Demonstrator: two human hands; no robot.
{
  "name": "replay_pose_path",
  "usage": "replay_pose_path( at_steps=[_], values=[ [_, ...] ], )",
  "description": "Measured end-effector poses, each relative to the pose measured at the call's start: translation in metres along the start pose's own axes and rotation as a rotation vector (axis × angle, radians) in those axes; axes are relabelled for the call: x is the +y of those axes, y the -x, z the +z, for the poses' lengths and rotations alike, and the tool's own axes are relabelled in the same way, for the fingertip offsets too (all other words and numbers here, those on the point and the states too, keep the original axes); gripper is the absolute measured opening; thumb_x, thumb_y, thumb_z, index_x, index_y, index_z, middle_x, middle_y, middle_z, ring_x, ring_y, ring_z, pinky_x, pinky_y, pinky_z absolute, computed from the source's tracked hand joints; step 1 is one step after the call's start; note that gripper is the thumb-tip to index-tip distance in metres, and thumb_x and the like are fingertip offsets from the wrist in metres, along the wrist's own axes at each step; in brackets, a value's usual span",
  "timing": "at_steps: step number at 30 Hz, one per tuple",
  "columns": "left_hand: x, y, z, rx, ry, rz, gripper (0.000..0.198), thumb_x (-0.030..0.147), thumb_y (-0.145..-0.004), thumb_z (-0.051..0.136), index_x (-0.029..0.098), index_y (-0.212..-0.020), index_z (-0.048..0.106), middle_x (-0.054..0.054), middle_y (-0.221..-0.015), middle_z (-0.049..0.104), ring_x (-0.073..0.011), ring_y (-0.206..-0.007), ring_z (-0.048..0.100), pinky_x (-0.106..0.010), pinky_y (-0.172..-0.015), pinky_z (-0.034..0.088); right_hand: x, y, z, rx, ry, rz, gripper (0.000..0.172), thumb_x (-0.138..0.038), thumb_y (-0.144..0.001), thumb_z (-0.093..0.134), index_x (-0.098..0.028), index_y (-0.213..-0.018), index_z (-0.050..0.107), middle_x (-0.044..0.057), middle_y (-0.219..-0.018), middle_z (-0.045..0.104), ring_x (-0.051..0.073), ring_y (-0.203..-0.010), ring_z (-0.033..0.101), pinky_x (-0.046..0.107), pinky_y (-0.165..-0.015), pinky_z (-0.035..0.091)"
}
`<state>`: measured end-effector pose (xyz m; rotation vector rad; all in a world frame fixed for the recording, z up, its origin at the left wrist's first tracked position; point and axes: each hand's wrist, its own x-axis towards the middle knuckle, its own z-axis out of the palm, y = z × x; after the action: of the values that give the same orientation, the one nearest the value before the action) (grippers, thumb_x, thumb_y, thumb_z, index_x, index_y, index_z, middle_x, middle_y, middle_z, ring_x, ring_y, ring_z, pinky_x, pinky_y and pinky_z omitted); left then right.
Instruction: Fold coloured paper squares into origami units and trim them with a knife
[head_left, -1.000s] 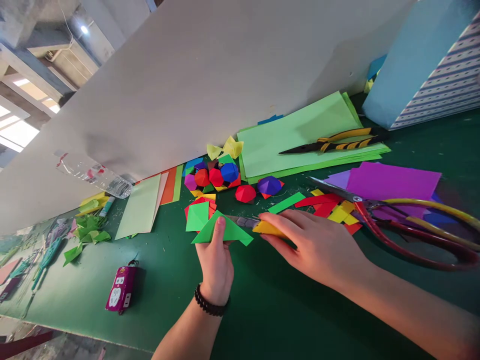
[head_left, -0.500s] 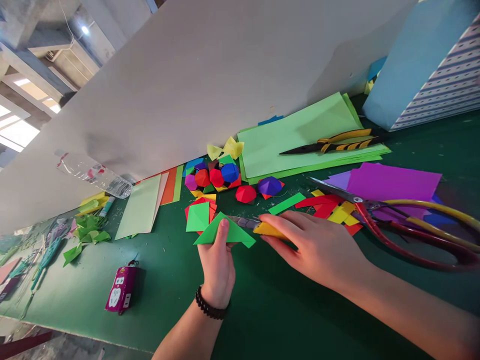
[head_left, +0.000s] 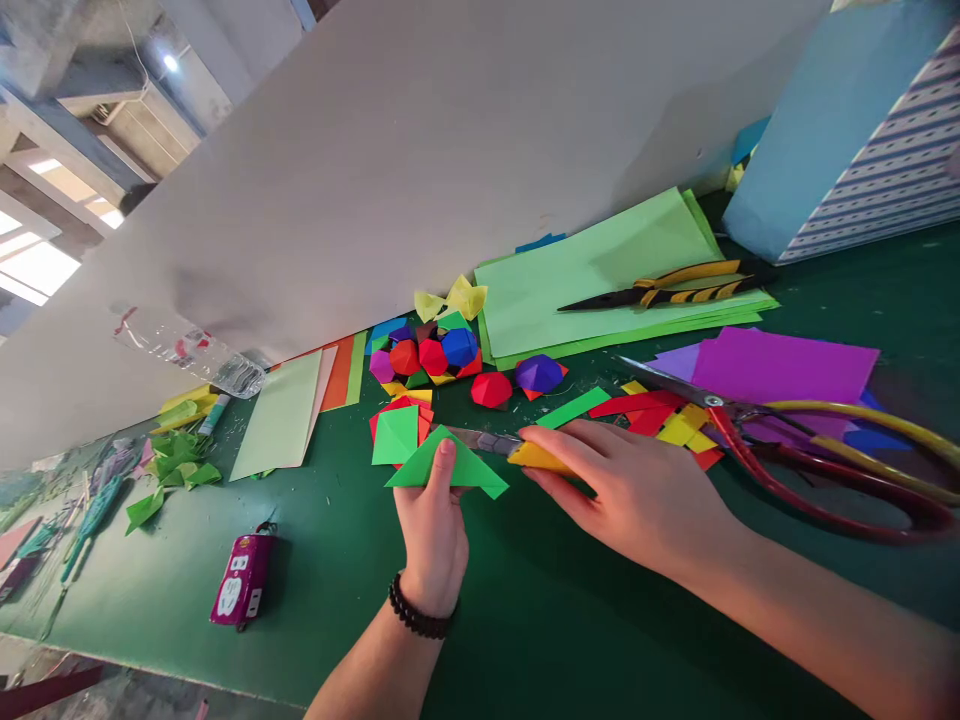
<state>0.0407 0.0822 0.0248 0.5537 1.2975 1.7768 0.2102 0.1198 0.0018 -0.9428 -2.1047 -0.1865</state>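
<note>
No writing here reads clearly: the magenta gadget [head_left: 240, 590] near the front edge of the mat [head_left: 337, 570] carries white marks too small to make out, and the red label on the bottle [head_left: 187, 350] is blurred.

Your left hand [head_left: 431, 530] comes up from the bottom of the view with a black bead bracelet [head_left: 416, 612] on the wrist. Its thumb presses flat on top of the green triangle [head_left: 461, 468] and the other fingers are hidden beneath, so the paper is pinched between them.

Your right hand [head_left: 630, 490] reaches in from the right, palm down, with its fingers closed over the yellow handle of the knife [head_left: 486, 441]. The segmented blade points left and its tip reaches the triangle's upper right edge.

The triangle sits mid-mat, just in front of a few red and green squares [head_left: 396, 432]. Behind these is a cluster of folded balls [head_left: 431, 352] in red, blue and purple.

The scissors [head_left: 787, 440] lie open just right of your right hand, over coloured scraps [head_left: 675, 420] and beside the purple sheets [head_left: 780, 365]. The pliers [head_left: 660, 285] rest on the green sheets [head_left: 570, 280] by the white board [head_left: 412, 170].

The bottle lies on its side against the board at the left, and you cannot tell whether it holds anything. The blue box [head_left: 825, 130] stands at the far right, and its inside does not show
</note>
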Motion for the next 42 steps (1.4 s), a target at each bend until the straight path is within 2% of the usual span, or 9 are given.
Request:
replay_pose_path(
  at_steps=[8,11,15,20,24,27,30,33,42],
  values=[
    [0.004,-0.006,-0.002,-0.056,-0.019,0.020,0.028,0.034,-0.070,0.083,0.013,-0.081,0.068,0.000,-0.070,0.067,-0.0125,-0.059,0.065,-0.023,-0.057,0.053,0.014,-0.006,-0.005,0.038,0.007,0.156,0.027,-0.036,-0.095,0.050,-0.017,-0.111,0.062,0.004,-0.080,0.070,0.019,-0.061,0.065,0.028,-0.046,0.037],
    [0.004,-0.004,-0.002,-0.081,-0.012,-0.072,0.031,0.034,-0.069,0.084,0.013,-0.087,0.069,-0.003,-0.078,0.071,-0.0179,-0.070,0.071,-0.029,-0.068,0.056,0.016,-0.011,-0.010,-0.023,-0.282,0.360,0.030,-0.044,-0.092,0.054,-0.021,-0.109,0.061,0.005,-0.083,0.071,0.021,-0.067,0.068,0.028,-0.050,0.044],
    [-0.001,0.004,0.000,-0.157,0.005,-0.258,0.035,0.036,-0.070,0.083,0.013,-0.095,0.072,-0.011,-0.095,0.075,-0.0277,-0.098,0.071,-0.036,-0.084,0.056,0.005,-0.014,-0.010,-0.291,-0.813,0.703,0.038,-0.052,-0.076,0.069,-0.025,-0.101,0.057,0.002,-0.084,0.071,0.021,-0.073,0.069,0.029,-0.059,0.054],
    [-0.007,0.008,0.002,-0.238,0.025,-0.325,0.035,0.035,-0.070,0.083,0.016,-0.098,0.074,-0.011,-0.106,0.075,-0.0301,-0.109,0.067,-0.038,-0.093,0.053,-0.001,-0.012,-0.003,-0.391,-1.026,0.839,0.031,-0.043,-0.075,0.066,-0.027,-0.097,0.052,0.001,-0.090,0.071,0.022,-0.085,0.070,0.031,-0.067,0.056],
    [-0.003,0.000,0.001,-0.251,0.017,-0.286,0.029,0.035,-0.077,0.077,0.017,-0.099,0.073,-0.011,-0.108,0.073,-0.0268,-0.096,0.071,-0.036,-0.081,0.058,0.012,-0.013,-0.004,-0.340,-0.772,0.846,0.029,-0.042,-0.076,0.061,-0.027,-0.097,0.051,0.000,-0.080,0.070,0.021,-0.071,0.069,0.028,-0.056,0.050],
    [0.001,-0.009,-0.002,-0.218,-0.019,-0.246,0.031,0.037,-0.074,0.079,0.014,-0.093,0.071,-0.009,-0.099,0.073,-0.0223,-0.079,0.072,-0.033,-0.069,0.059,0.024,-0.014,-0.007,-0.383,-0.507,0.734,0.023,-0.044,-0.079,0.057,-0.026,-0.092,0.053,0.000,-0.066,0.065,0.020,-0.052,0.061,0.027,-0.043,0.037],
    [0.005,-0.014,-0.004,-0.235,-0.057,-0.310,0.034,0.038,-0.069,0.083,0.015,-0.088,0.067,-0.004,-0.086,0.071,-0.0148,-0.066,0.068,-0.026,-0.060,0.056,0.030,-0.016,-0.009,-0.314,-0.340,0.606,0.020,-0.044,-0.080,0.057,-0.025,-0.083,0.053,0.003,-0.070,0.064,0.021,-0.056,0.061,0.028,-0.045,0.034],
    [0.007,-0.011,-0.004,-0.331,-0.099,-0.417,0.036,0.040,-0.068,0.083,0.013,-0.082,0.064,-0.002,-0.076,0.066,-0.0100,-0.053,0.061,-0.020,-0.046,0.048,0.025,-0.018,-0.013,-0.254,-0.486,0.634,0.022,-0.046,-0.081,0.058,-0.024,-0.085,0.054,0.003,-0.079,0.066,0.020,-0.065,0.062,0.028,-0.054,0.042],
    [-0.007,-0.003,-0.004,-0.572,-0.257,-0.552,0.055,0.069,-0.078,0.061,0.014,-0.084,0.056,0.001,-0.063,0.058,-0.0035,-0.035,0.040,-0.016,-0.031,0.022,0.003,-0.020,-0.013,-0.464,-0.934,0.730,0.022,-0.042,-0.075,0.066,-0.025,-0.083,0.054,-0.003,-0.079,0.065,0.017,-0.074,0.062,0.029,-0.067,0.049]
  ],
)
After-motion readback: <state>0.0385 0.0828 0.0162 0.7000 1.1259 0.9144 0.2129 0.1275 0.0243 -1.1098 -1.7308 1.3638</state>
